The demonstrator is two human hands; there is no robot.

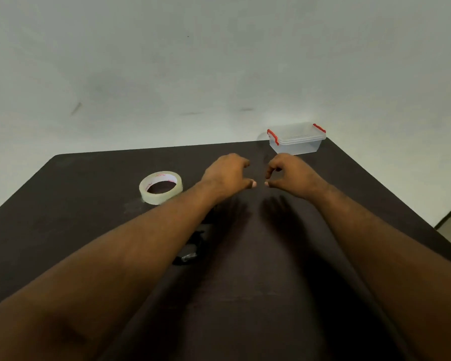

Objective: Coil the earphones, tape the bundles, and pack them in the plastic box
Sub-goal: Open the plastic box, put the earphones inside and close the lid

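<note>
My left hand [228, 175] and my right hand [290, 175] hover side by side above the middle of the dark table [63, 230]. Their fingers are curled and the thumbs point at each other across a small gap. Against the dark top I cannot tell whether they pinch a thin wire or a strip of tape. Black earphones [190, 252], with a shiny taped spot, lie on the table partly hidden under my left forearm. A roll of clear tape [160, 187] lies flat to the left of my left hand. The clear plastic box [296, 139] with red clips stands at the far right corner.
A pale wall rises behind the table's far edge. The table's right edge runs diagonally down the right side, with floor beyond it. My forearms cast dark shadows on the near middle of the table.
</note>
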